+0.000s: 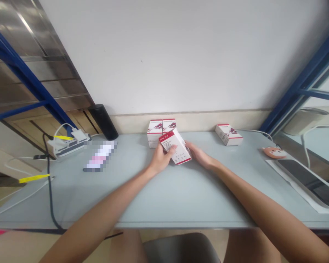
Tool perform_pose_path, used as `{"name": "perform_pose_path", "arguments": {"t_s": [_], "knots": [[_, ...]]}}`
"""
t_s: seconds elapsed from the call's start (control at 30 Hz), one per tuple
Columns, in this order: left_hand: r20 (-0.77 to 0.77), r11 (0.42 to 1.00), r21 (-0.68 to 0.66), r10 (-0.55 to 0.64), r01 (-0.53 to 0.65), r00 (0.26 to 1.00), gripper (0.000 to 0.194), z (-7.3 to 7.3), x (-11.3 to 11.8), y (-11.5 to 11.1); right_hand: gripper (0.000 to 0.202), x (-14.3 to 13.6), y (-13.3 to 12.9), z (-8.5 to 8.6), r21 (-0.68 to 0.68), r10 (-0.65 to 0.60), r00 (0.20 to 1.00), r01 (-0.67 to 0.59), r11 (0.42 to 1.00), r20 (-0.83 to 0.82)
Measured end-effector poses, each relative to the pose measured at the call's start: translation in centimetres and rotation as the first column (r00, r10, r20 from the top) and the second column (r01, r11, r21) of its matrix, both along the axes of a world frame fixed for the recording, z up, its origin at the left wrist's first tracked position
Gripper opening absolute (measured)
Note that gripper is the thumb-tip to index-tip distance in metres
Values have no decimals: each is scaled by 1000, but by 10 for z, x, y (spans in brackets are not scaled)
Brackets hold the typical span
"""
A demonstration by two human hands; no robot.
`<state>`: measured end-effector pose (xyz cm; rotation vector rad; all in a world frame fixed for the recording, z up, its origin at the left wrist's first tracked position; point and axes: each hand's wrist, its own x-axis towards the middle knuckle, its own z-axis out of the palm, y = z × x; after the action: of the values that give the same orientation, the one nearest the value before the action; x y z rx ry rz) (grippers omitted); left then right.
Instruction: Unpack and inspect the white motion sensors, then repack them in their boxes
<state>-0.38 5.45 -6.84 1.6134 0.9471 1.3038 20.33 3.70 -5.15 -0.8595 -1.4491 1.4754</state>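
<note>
A white box with red edges and printed text (176, 148) is held tilted above the middle of the grey desk (181, 197). My left hand (161, 157) grips its left side, with the thumb across the printed face. On the box's right side my right hand (199, 154) has its fingers closed against the edge. Just behind the held box, several similar boxes (155, 128) stand stacked side by side near the wall, partly hidden by it. Another such box (229, 134) lies apart to the right, near the wall.
At the left are a black cylinder (103, 122), a blurred-out phone (101, 156), a power strip (68, 145) and cables. At the right lie an orange animal-faced item (274, 152) and a dark flat device (309, 180) on white paper. Blue metal frames flank the desk.
</note>
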Motion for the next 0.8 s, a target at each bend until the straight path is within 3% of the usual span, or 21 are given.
{"name": "perform_pose_path", "arguments": {"t_s": [0.8], "knots": [[24,999,-43,-10,11,1000,60,3,2,0,46,3,8,-12,-6,39,999,-39,999,8]]}}
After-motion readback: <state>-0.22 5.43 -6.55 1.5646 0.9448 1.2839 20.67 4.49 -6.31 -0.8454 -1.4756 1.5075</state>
